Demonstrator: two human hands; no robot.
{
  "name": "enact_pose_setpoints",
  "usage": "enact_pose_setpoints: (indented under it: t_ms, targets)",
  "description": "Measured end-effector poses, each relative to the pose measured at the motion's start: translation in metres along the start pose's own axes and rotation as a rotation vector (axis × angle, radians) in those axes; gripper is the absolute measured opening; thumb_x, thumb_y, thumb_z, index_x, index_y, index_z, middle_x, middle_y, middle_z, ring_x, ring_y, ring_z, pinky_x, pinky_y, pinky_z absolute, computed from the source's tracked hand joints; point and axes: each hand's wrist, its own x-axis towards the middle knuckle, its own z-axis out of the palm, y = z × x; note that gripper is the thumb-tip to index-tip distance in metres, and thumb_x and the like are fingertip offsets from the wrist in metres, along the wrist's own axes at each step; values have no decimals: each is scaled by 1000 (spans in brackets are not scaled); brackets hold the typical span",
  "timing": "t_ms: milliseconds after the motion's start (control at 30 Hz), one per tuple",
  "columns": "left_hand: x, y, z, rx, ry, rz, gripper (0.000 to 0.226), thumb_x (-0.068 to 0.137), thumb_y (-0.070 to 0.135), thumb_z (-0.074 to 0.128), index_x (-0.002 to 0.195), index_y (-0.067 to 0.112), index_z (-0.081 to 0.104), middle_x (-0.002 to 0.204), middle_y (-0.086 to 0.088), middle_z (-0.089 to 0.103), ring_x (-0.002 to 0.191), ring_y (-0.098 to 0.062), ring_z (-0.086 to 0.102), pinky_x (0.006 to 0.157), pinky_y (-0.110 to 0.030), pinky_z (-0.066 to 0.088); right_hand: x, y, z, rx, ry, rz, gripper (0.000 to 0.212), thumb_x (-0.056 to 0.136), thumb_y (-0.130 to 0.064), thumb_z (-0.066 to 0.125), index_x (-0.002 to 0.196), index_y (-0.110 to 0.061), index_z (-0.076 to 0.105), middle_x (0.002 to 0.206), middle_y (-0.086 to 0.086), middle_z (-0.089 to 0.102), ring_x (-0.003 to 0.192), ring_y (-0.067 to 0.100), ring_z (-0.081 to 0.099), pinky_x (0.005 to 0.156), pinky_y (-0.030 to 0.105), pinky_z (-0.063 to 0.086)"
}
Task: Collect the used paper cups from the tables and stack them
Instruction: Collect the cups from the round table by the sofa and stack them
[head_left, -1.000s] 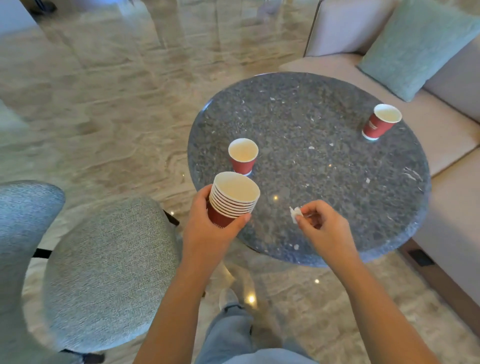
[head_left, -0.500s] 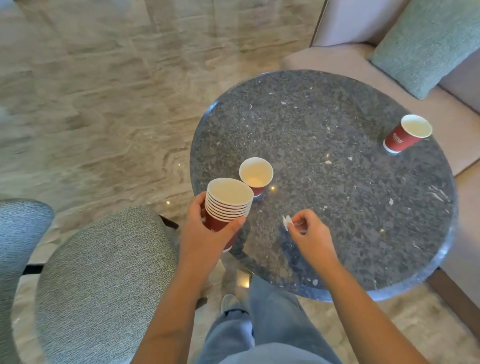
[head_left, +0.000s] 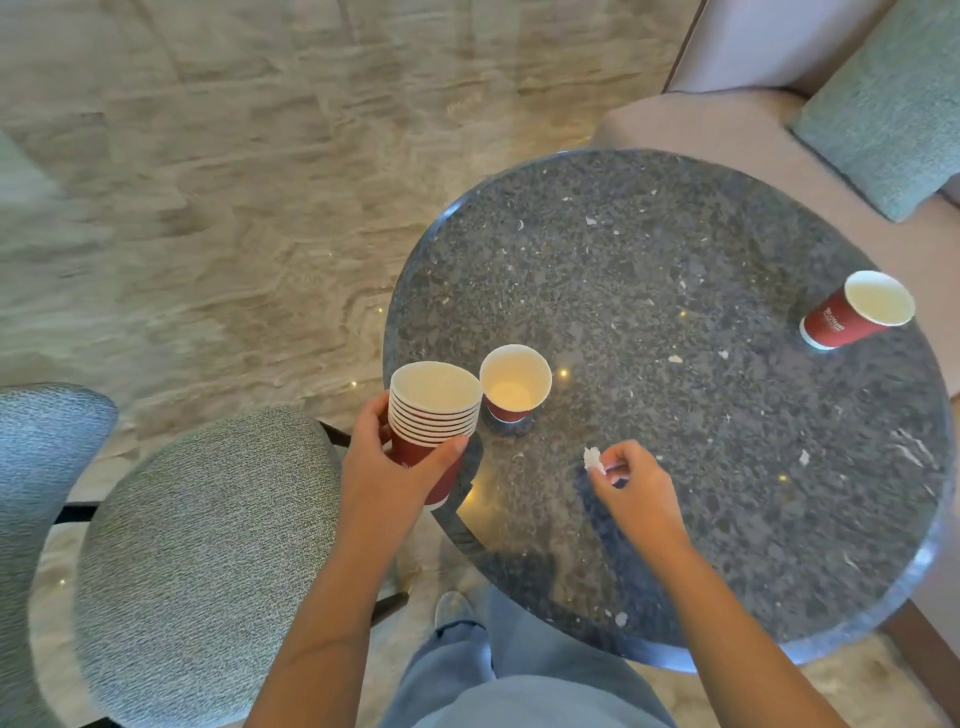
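Note:
My left hand grips a stack of several red paper cups at the near left edge of the round dark stone table. Just right of the stack, a single red cup stands upright on the table, almost touching the stack's rim. Another red cup stands at the table's far right. My right hand hovers low over the table and pinches a small white scrap of paper between thumb and fingers.
A grey upholstered stool stands left of my legs, with a second grey seat at the far left. A beige sofa with a green cushion lies behind the table. Marble floor stretches to the left.
I have stepped closer, so the table sits nearer and lower in view. The stack in my left hand has come right beside the single cup. My right hand still pinches the scrap.

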Motion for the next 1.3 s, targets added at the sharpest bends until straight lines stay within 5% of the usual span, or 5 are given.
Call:
enact_pose_setpoints:
  t_ms: [400,567,700,967,1300]
  targets:
    - [14,-3,-14,-20,35,-21,67,59,34,85,112,42,44,105,24,56,100,2,55,75,-19,45,19,-80,-8,125,64,-326,47,76,-28,72,114,-27,45,105,-12,46,97,-1,46,80,0,34]
    - [16,-2,-16,-5,38,-17,62,56,38,85,98,59,45,97,31,57,94,10,55,79,-25,48,27,-102,4,4,-68,-372,79,70,-35,77,134,-15,35,126,-3,38,120,11,38,99,24,31]
    - [17,-3,-16,20,45,0,63,56,36,87,98,59,45,95,36,58,92,15,55,80,-24,48,34,-106,15,-113,-98,-372,91,67,-41,78,138,-12,29,135,4,35,126,16,34,98,22,25]
    - [16,-1,-19,23,27,9,62,54,42,84,99,58,45,96,45,54,91,24,50,67,-5,45,39,-103,24,-97,-73,-355,78,67,-34,79,131,-14,38,125,4,40,118,18,39,92,22,29]
    - [17,-2,-21,89,-54,36,69,58,35,86,100,65,40,101,40,52,96,24,46,73,-11,39,26,-114,-6,182,16,-405,62,71,-28,76,125,-21,46,116,-6,46,104,8,47,85,19,39]
